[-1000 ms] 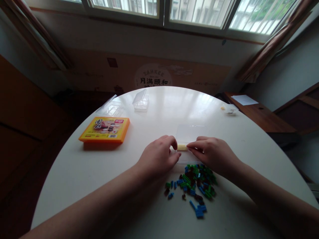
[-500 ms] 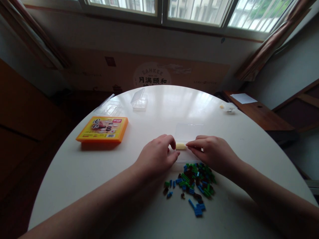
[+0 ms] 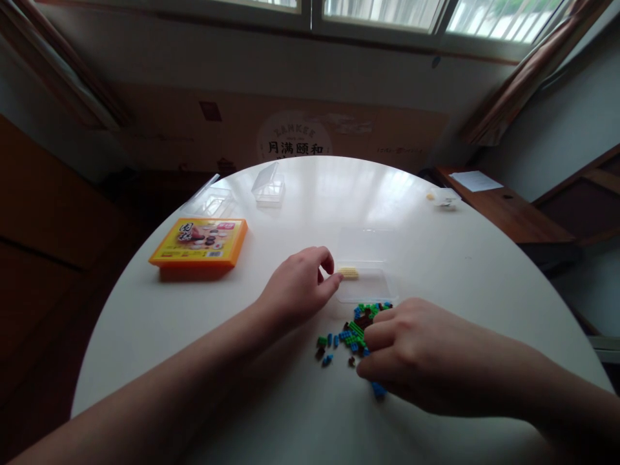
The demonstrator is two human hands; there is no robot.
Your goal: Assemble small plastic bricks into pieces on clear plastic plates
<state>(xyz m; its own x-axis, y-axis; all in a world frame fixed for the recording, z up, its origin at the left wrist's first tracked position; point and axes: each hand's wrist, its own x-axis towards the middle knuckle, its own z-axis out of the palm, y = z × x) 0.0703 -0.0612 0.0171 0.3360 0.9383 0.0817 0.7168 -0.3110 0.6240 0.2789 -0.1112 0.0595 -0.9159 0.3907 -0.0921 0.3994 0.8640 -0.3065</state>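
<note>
My left hand [image 3: 303, 279] is beside the left end of an open clear plastic box [image 3: 371, 290], thumb and forefinger curved and apart. The thumb tip is close to the pale yellow studded toy bricks [image 3: 349, 273] lying together in the box; I cannot tell if it touches them. My right hand [image 3: 411, 355] is over the loose pile of small toy building bricks [image 3: 356, 332], coloured blue, green and dark brown. Its fingers are curled down into the pile, and the thumb and whatever they pinch are hidden. A small brown piece [image 3: 352, 362] lies just left of its fingertips.
An orange-yellow board game box [image 3: 201, 242] sits at the left of the round white table [image 3: 194, 413]. Two more open clear boxes, one of them a small box [image 3: 269, 190], stand near the far left edge. A clear bag-like packet [image 3: 444, 199] lies far right.
My right hand has left the yellow bricks in the box and come back toward me onto the brick pile. My left hand stays beside the box. The view has tilted slightly downward.
</note>
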